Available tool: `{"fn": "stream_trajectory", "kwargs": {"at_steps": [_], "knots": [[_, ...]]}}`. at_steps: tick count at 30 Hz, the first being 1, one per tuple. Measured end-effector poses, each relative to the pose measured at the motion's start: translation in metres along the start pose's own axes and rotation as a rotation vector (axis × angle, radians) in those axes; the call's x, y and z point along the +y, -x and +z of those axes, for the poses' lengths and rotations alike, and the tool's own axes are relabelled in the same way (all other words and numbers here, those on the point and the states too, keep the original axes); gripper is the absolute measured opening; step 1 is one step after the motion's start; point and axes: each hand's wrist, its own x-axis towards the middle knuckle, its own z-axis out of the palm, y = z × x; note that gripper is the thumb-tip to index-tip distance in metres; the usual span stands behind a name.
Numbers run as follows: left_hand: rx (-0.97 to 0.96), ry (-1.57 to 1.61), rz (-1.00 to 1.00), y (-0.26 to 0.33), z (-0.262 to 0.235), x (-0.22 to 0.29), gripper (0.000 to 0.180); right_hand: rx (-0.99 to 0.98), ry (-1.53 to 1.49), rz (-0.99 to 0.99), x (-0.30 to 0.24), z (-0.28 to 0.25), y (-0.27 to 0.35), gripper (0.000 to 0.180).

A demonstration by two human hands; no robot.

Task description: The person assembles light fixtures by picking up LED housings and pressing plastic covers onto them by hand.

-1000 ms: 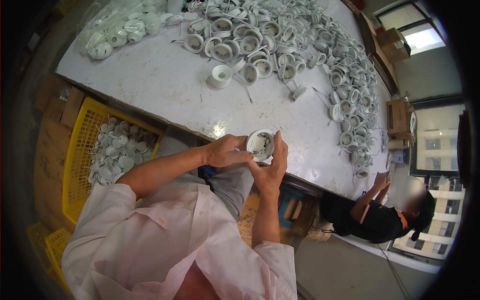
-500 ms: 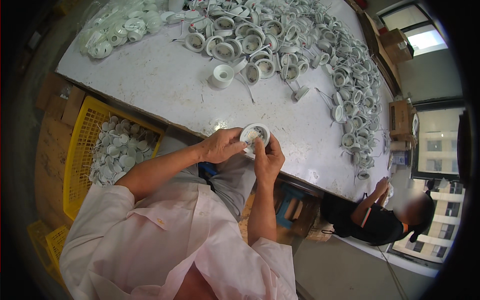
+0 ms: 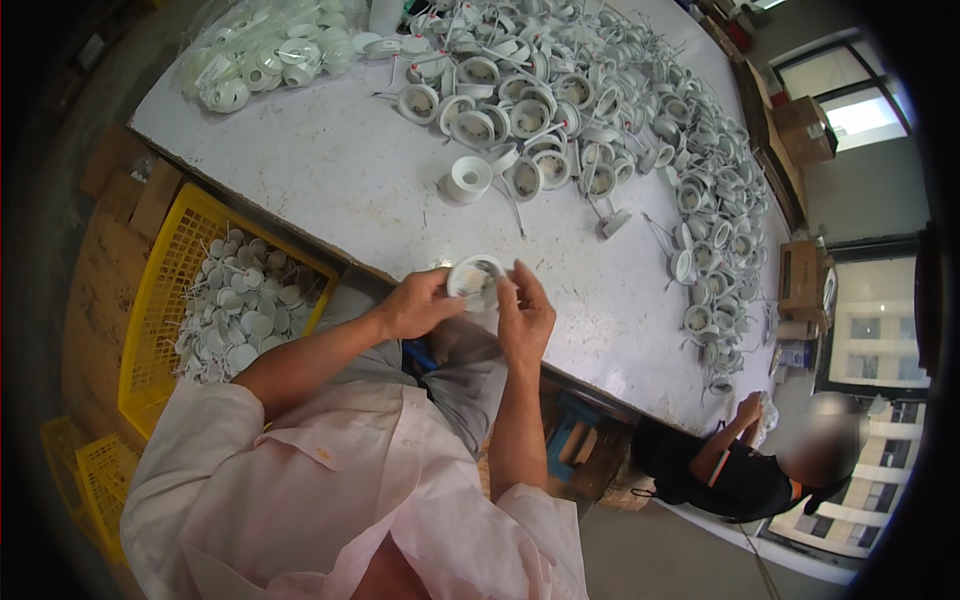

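Both hands have turned the small round white plastic lamp housing (image 3: 476, 278) slightly since half a sec ago, same spot over the white table (image 3: 330, 190) edge. Left hand (image 3: 418, 304) pinches its left rim, right hand (image 3: 524, 312) the right rim w/ fingertips. Yellow plastic crate (image 3: 165, 290) of white discs sits below left; loose housings (image 3: 590, 110) heaped beyond.

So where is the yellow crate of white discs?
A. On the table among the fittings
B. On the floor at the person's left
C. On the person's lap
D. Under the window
B: the yellow crate sits below the table edge, left of the person's left hand.
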Motion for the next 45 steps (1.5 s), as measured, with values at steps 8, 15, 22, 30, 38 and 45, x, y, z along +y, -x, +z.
{"fn": "stream_trajectory", "kwargs": {"at_steps": [8, 15, 22, 30, 38, 45], "knots": [[0.091, 0.178, -0.148, 0.029, -0.044, -0.003, 0.031, 0.022, 0.536, -0.657, -0.023, 0.050, -0.105, 0.061], [0.105, 0.154, -0.145, 0.044, -0.059, -0.012, 0.027, -0.126, 0.681, -0.522, -0.040, 0.066, -0.122, 0.061], [0.142, 0.151, -0.141, 0.036, -0.062, -0.006, 0.026, -0.130, 0.559, -0.503, -0.044, 0.065, -0.122, 0.055], [0.113, 0.247, -0.138, 0.029, -0.052, -0.005, 0.029, -0.002, 0.468, -0.675, -0.025, 0.060, -0.125, 0.050], [0.200, 0.327, -0.110, 0.032, -0.052, -0.001, 0.032, 0.013, 0.268, -0.616, -0.032, 0.051, -0.100, 0.049], [0.205, 0.256, -0.036, 0.027, -0.047, 0.008, 0.033, -0.157, -0.030, -0.406, -0.025, 0.024, -0.043, 0.046]]}}
